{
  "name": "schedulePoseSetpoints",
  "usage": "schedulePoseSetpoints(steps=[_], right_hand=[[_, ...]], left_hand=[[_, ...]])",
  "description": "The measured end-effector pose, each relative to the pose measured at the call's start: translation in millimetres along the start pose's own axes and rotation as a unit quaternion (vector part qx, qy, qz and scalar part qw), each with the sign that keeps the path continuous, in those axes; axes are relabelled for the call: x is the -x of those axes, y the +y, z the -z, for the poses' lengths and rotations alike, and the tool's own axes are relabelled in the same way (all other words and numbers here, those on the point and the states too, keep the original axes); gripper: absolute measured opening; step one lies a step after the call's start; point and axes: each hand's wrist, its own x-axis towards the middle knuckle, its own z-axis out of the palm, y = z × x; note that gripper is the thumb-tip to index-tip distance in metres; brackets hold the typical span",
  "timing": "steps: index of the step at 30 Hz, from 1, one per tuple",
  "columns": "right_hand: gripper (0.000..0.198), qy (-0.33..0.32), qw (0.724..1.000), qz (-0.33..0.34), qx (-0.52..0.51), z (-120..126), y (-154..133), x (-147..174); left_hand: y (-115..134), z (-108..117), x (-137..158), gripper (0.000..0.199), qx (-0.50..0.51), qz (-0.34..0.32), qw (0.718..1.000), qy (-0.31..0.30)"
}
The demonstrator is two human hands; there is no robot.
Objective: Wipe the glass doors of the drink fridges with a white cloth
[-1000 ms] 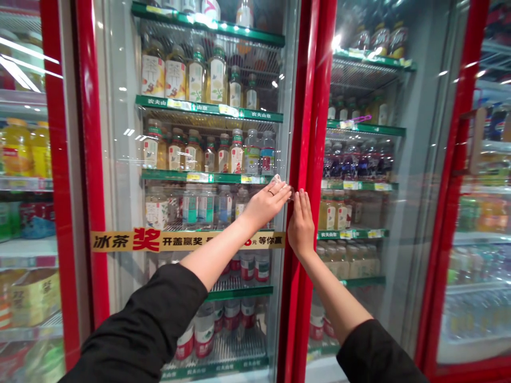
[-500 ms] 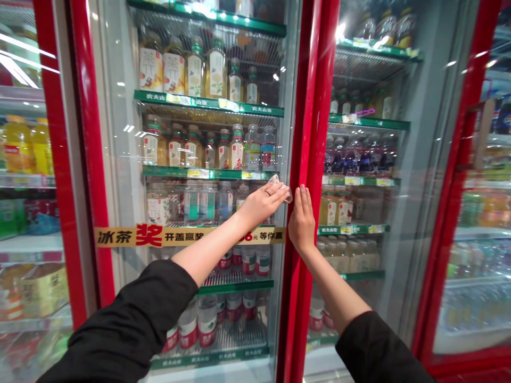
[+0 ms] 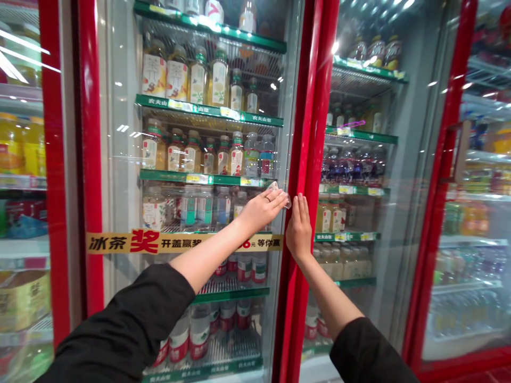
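Observation:
My left hand lies against the glass door near its right edge, fingers together over a crumpled whitish tissue. Parts of the tissue stick out above and beyond the fingertips; the rest is hidden under the hand. Close by on the right, my right hand rests flat on the red door frame, fingers stretched upward and holding nothing. Both forearms reach forward from black sleeves. Behind the glass, bottled drinks stand on green-edged shelves.
A yellow strip with printed characters crosses the glass below my left hand. Another glass door with bottles behind it stands to the right, and a brown handle is on the far-right red frame. More drinks show at left.
The view has shifted slightly, so the shelves and both hands sit a little lower in the picture. My left hand keeps the tissue on the glass; my right hand stays on the frame.

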Motion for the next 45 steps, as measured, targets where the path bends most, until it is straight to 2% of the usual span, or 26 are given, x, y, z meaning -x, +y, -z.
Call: schedulePoseSetpoints(steps=[3, 6, 8, 10, 12, 14, 16, 18, 20, 22, 25, 28, 30, 32, 35, 37, 39, 42, 45], right_hand=[[0.078, -0.034, 0.999, -0.031, 0.002, 3, -1, -1], [0.074, -0.063, 0.996, -0.062, -0.009, 7, -5, -3], [0.075, -0.074, 0.994, -0.073, -0.015, 8, -7, -5], [0.077, -0.077, 0.994, -0.079, -0.011, 8, -9, -6], [0.076, -0.075, 0.994, -0.075, -0.007, 8, -9, -6], [0.074, -0.072, 0.995, -0.067, -0.004, 8, -8, -6], [0.071, -0.072, 0.995, -0.063, -0.006, 9, -7, -6], [0.07, -0.075, 0.995, -0.064, -0.009, 10, -6, -6], [0.069, -0.077, 0.995, -0.061, -0.009, 10, -5, -6], [0.071, -0.079, 0.995, -0.056, -0.004, 10, -6, -6], [0.073, -0.09, 0.995, -0.038, 0.018, 11, -10, -8], [0.07, -0.152, 0.988, 0.029, 0.029, 13, -17, -13], [0.067, -0.195, 0.978, 0.066, 0.03, 16, -22, -16], [0.065, -0.212, 0.973, 0.084, 0.033, 19, -24, -18], [0.069, -0.207, 0.972, 0.099, 0.053, 19, -26, -18], [0.072, -0.181, 0.976, 0.096, 0.07, 14, -30, -17], [0.075, -0.148, 0.983, 0.078, 0.077, 6, -36, -15], [0.08, -0.123, 0.99, 0.05, 0.057, -9, -48, -12], [0.082, -0.121, 0.992, 0.024, 0.025, -20, -54, -7]], left_hand=[[-6, 3, 17, 0.04, 0.014, -0.061, 0.998, -0.004], [-26, 14, 29, 0.043, 0.032, -0.076, 0.997, -0.006], [-35, 19, 26, 0.045, 0.041, -0.047, 0.998, -0.013], [-34, 18, 15, 0.047, 0.039, 0.006, 0.999, -0.017], [-23, 14, 1, 0.048, 0.033, 0.058, 0.998, -0.016], [-8, 7, -7, 0.048, 0.029, 0.078, 0.996, -0.011], [3, 3, -4, 0.046, 0.032, 0.061, 0.998, -0.006], [3, 3, 9, 0.046, 0.042, 0.017, 0.999, -0.003], [-7, 9, 25, 0.048, 0.058, -0.027, 0.998, -0.003], [-25, 16, 36, 0.05, 0.068, -0.036, 0.997, 0.001], [-48, 23, 33, 0.054, 0.042, 0.045, 0.998, 0.017], [-48, 21, 19, 0.056, 0.027, 0.114, 0.993, 0.029], [-39, 19, 15, 0.055, 0.025, 0.125, 0.991, 0.029], [-29, 18, 21, 0.053, 0.03, 0.104, 0.994, 0.02], [-28, 25, 44, 0.052, 0.037, 0.039, 0.999, 0.003], [-36, 31, 57, 0.05, 0.031, -0.005, 1.0, 0.001], [-45, 36, 61, 0.05, 0.025, -0.021, 0.999, -0.001], [-51, 35, 48, 0.049, 0.017, 0.032, 0.999, -0.003], [-40, 27, 32, 0.049, 0.005, 0.103, 0.995, 0.007]])
